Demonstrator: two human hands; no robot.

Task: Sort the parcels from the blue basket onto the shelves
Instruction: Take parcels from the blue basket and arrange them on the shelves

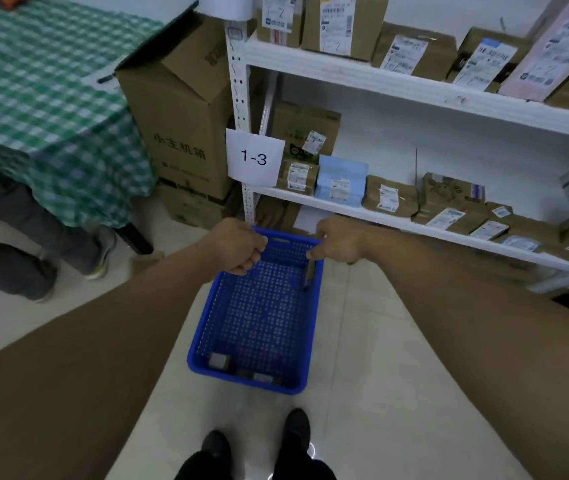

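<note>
Left hand [238, 245] and right hand [340, 240] are gripping one blue basket [203, 327] by its rim. One parcel [309, 273] is leaning under the right hand; two or three blurred parcels [219, 361] are lying well behind.

- We see the scene through one wide-angle camera worn on the head, facing forward and steeply down, with our own dark shoes [296, 427] at the bottom edge.
- Both forearms enter from the lower corners. The left hand [238, 245] and right hand [338, 240] meet mid-frame at the blue basket [258, 323], close below us.
- The white shelves [414, 88] crowd the upper right at near range, and a checked tablecloth [44, 98] fills the upper left.
</note>
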